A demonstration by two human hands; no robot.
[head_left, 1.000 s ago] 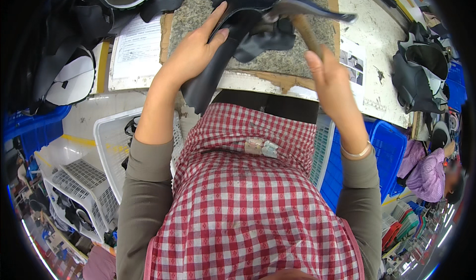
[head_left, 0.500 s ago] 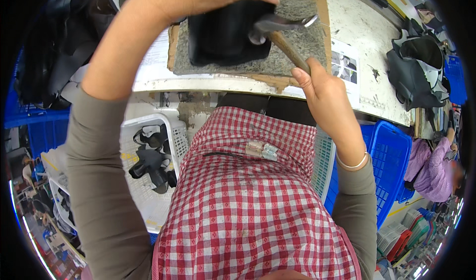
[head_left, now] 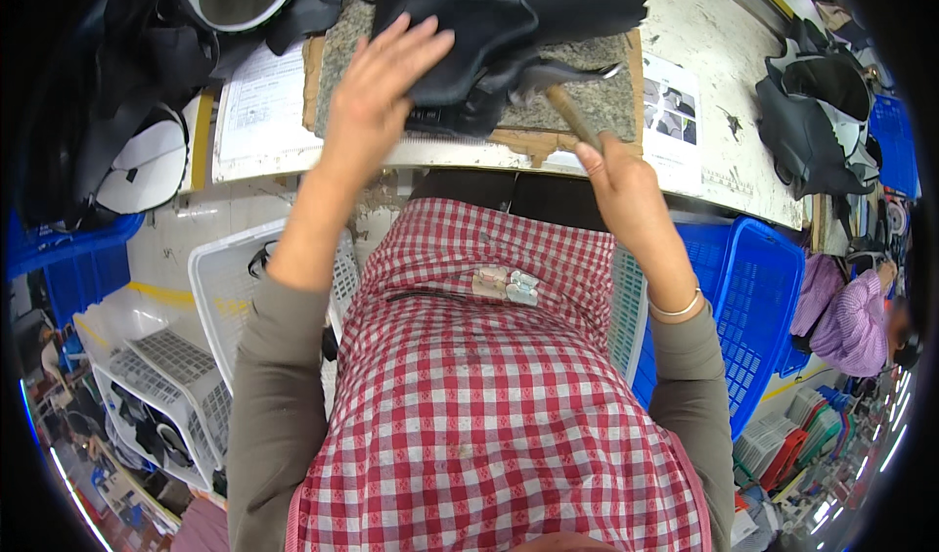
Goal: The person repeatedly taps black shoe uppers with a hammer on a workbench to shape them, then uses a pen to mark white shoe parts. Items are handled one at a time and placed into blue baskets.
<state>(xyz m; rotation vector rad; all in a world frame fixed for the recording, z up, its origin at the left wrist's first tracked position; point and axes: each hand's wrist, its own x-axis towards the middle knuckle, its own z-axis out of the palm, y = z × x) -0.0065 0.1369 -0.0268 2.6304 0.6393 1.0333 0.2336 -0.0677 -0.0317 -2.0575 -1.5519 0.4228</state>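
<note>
My right hand [head_left: 626, 182] grips the wooden handle of a hammer [head_left: 577, 114]. The hammer's shiny metal head is blurred and lies over the right part of a grey stone slab [head_left: 599, 94]. Black leather shoe upper pieces [head_left: 469, 39] cover much of the slab, with a stitched seam showing on one. Fingers extended, my left hand [head_left: 377, 92] is on or just over the left side of this leather; contact cannot be made out. A wider black piece [head_left: 577, 0] with a jagged edge spreads at the far side.
The slab rests on a worn white table [head_left: 724, 146] with printed sheets [head_left: 259, 107] on it. Black shoe uppers pile up at left, and another bundle [head_left: 822, 112] sits at right. White [head_left: 210, 259] and blue [head_left: 773, 308] baskets stand below. A person in purple [head_left: 851, 322] is at far right.
My left hand has come down and nearer, its fingers now spread. The black leather under it now lies spread out across the slab. My right hand still holds the hammer, nearly in place.
</note>
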